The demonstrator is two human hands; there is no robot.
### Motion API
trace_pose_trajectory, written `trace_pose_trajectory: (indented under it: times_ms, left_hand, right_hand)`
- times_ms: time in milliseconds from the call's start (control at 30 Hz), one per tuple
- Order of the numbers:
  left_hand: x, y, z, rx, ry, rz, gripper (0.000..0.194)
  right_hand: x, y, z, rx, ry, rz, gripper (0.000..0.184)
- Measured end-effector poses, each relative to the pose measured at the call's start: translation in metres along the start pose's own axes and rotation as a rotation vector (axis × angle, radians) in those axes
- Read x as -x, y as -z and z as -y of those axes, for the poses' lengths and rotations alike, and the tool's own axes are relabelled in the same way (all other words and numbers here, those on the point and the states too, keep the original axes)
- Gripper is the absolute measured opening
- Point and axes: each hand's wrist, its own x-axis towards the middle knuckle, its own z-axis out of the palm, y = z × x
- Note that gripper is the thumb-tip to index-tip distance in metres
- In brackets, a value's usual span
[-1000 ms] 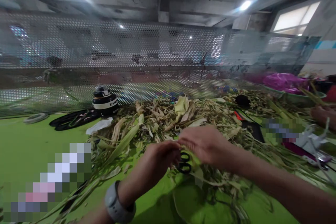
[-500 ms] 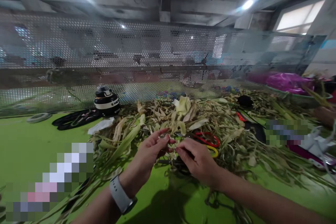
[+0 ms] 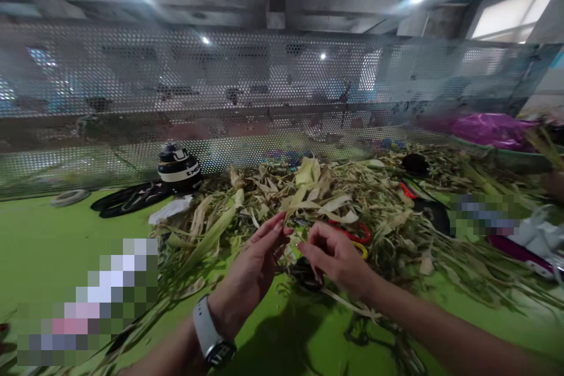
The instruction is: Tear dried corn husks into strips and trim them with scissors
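Fingers of the left hand (image 3: 253, 261) bunched at the near end of a pale husk strip (image 3: 299, 197), grip uncertain; right hand (image 3: 337, 258) curled close by, hold indiscernible. Beyond, a red handle (image 3: 365, 232) and the husk pile (image 3: 259, 189) on the green worktop (image 3: 110, 229); uneven pulling could tear dry strips

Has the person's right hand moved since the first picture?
Yes: judged against the black-and-white container, the right hand has come slightly nearer the wearer. The red handle, not visible then, now shows beyond it.
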Motion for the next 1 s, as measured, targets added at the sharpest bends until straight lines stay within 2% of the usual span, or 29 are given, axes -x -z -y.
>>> trace_pose_trajectory:
  times_ms: [167,267,433,667,800,1000]
  left_hand:
    - [0.004,-0.004,0.008,0.055,0.004,0.049,0.028]
    - [0.005,-0.004,0.012,0.037,0.008,0.051,0.03]
    - [0.003,-0.002,0.016,0.034,-0.005,0.068,0.032]
    - [0.0,0.003,0.02,-0.049,-0.068,0.03,0.032]
    - [0.002,0.001,0.021,-0.298,-0.143,0.012,0.036]
    - [0.009,0.0,0.021,-0.818,-0.406,0.094,0.02]
  right_hand:
    - [0.002,-0.003,-0.004,0.494,0.162,-0.009,0.02]
    - [0.001,-0.005,-0.007,0.615,0.209,-0.047,0.022]
    - [-0.001,-0.01,-0.011,0.416,0.211,0.007,0.024]
    - [0.004,-0.002,-0.001,0.21,0.138,-0.026,0.022]
    - [0.004,0.004,0.006,0.203,0.11,-0.015,0.023]
    - [0.003,0.009,0.013,0.043,0.043,0.02,0.018]
